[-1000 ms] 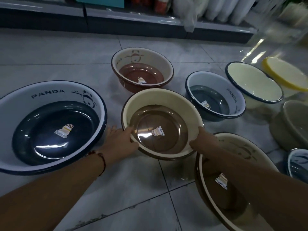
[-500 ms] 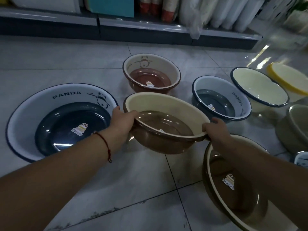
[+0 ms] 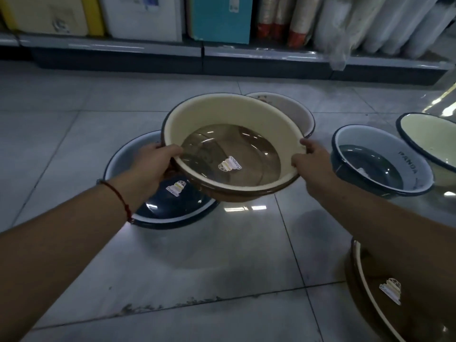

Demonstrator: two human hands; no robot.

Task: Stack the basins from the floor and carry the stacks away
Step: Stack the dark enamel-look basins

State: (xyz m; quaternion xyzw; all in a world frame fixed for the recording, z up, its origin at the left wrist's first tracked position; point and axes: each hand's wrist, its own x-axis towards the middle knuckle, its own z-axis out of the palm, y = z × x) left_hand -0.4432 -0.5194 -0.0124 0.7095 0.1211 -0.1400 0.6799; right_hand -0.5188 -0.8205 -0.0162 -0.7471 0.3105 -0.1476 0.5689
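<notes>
A dim shop aisle with a grey tiled floor [image 3: 74,149], seen from a head camera looking down. A low shelf [image 3: 148,49] runs along the top, at 12 o'clock, holding boxes and wrapped rolls.

At the centre, a cream basin [image 3: 222,114] with a brown bottom and brown outside is held off the floor, tilted so its inside faces the viewer. A small sticker [image 3: 229,164] sits on its bottom. The left hand [image 3: 150,166] grips the rim at 9 o'clock, thumb curled inside the wall and fingers under. The right hand [image 3: 311,161] grips the rim at 3 o'clock, thumb over the edge. A red cord [image 3: 118,198] circles the left wrist.

Under and behind the held basin, toward 8 o'clock, a large blue basin [image 3: 172,211] rests on the floor, its white wall and dark bottom partly hidden. Just behind the held basin, at 1 o'clock, the rim of a pale basin [image 3: 293,109] shows on the floor.

At 3 o'clock a smaller blue basin [image 3: 385,149] with the word PANDA on its wall sits on the floor. Beside it, at the right edge, is a cream basin with a dark rim [image 3: 429,134], cut off by the frame. At 5 o'clock, the brown basin [image 3: 370,299] with a sticker lies partly under the right forearm.
</notes>
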